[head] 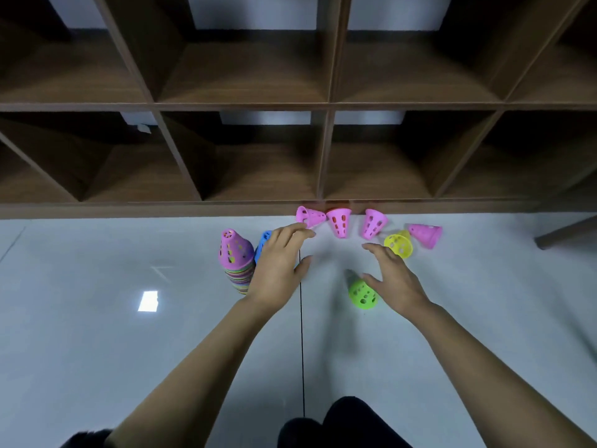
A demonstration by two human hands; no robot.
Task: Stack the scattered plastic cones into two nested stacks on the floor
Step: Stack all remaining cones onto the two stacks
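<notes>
A tall nested stack (238, 260) with a pink cone on top stands on the floor at left. A blue cone (263, 242) shows behind my left hand (279, 257), which is open and reaches toward a pink cone (310, 216) lying on its side. Two more pink cones (339, 221) (373, 223) lie by the shelf base, a fourth (426, 234) farther right. A yellow cone (399, 244) lies just beyond my right hand (392, 276), open, above a green cone (361, 294) on its side.
A dark wooden cubby shelf (323, 156) runs along the wall right behind the cones. The pale glossy floor (129, 334) stretches toward me, with a dark seam line (302, 350) down the middle. My knees (339, 421) show at the bottom edge.
</notes>
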